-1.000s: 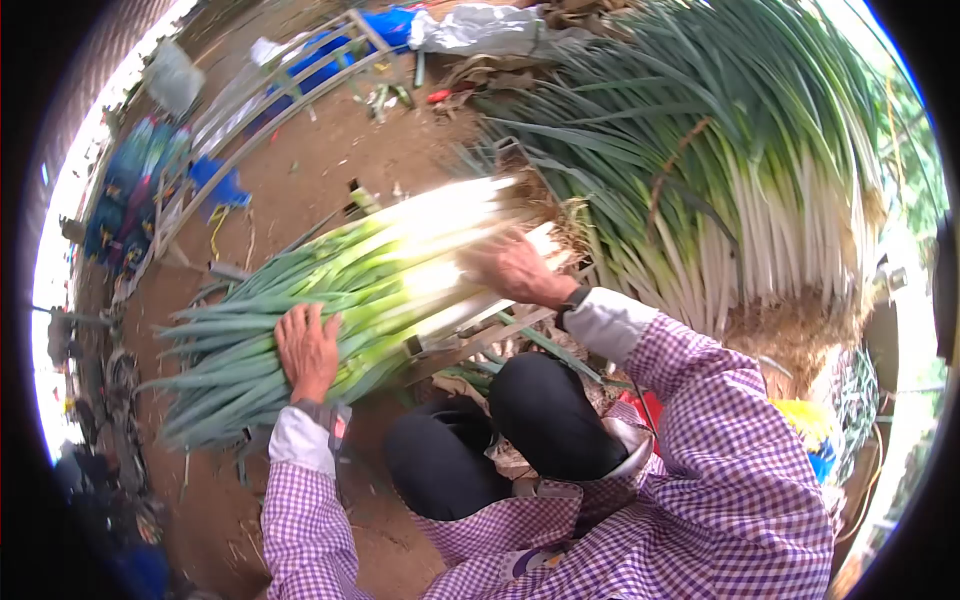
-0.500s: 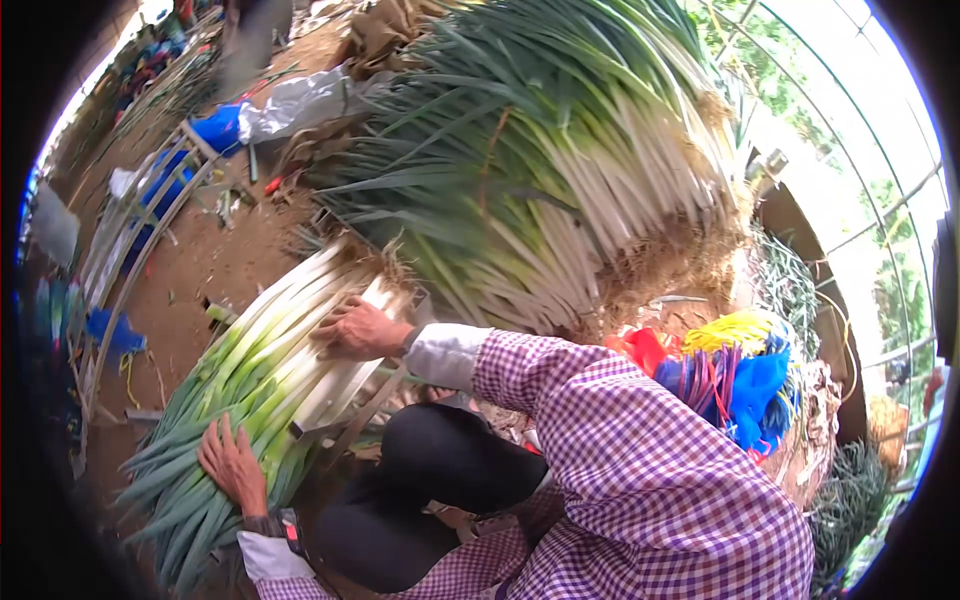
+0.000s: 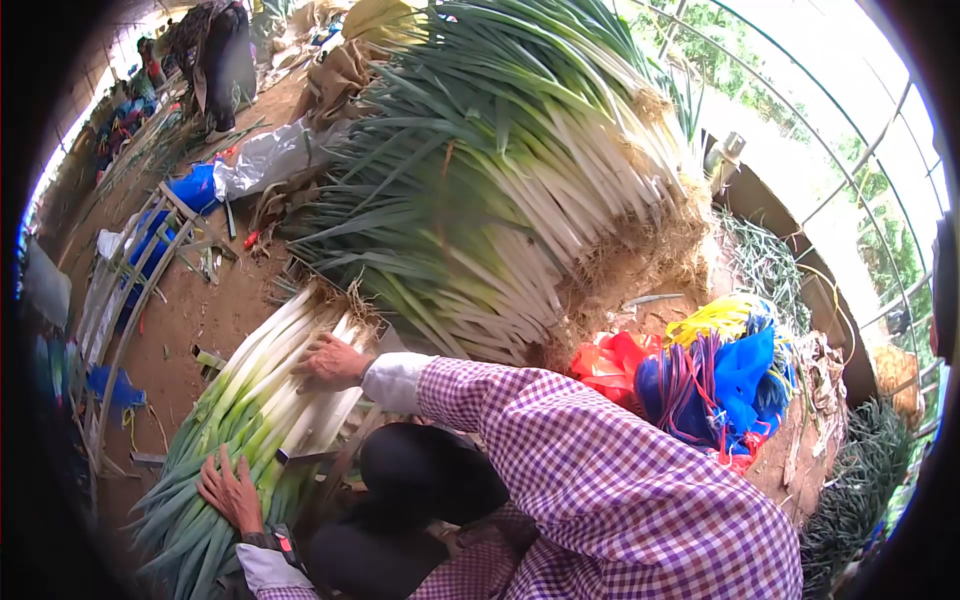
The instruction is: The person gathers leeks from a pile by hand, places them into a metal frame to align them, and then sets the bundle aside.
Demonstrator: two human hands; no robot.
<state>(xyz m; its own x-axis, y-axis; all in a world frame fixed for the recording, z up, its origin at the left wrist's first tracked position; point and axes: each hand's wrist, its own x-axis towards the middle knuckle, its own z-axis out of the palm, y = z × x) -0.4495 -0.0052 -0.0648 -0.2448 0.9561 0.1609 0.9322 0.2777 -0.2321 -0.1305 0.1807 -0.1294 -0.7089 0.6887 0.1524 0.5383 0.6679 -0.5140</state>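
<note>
A bundle of long green-and-white leeks (image 3: 270, 370) lies in front of me, roots at the upper right and leaves toward the lower left. My left hand (image 3: 232, 490) rests on the green leaves with its fingers spread. Near the root end, my right hand (image 3: 335, 362) lies over the white stalks, its fingers bent; whether it grips any stalk is not clear. Beyond the bundle is a large pile of leeks (image 3: 500, 180), with tangled roots along its right side.
Red, blue and yellow net bags or ties (image 3: 715, 375) lie at the right. A curved metal frame (image 3: 135, 285) stands at the left. In the upper left a person (image 3: 225, 65) stands near plant scraps. A metal lattice (image 3: 860, 180) borders the right side.
The view has shifted, so the pile appears further left and the person at the upper left shows more fully. Both my hands remain on the bundle.
</note>
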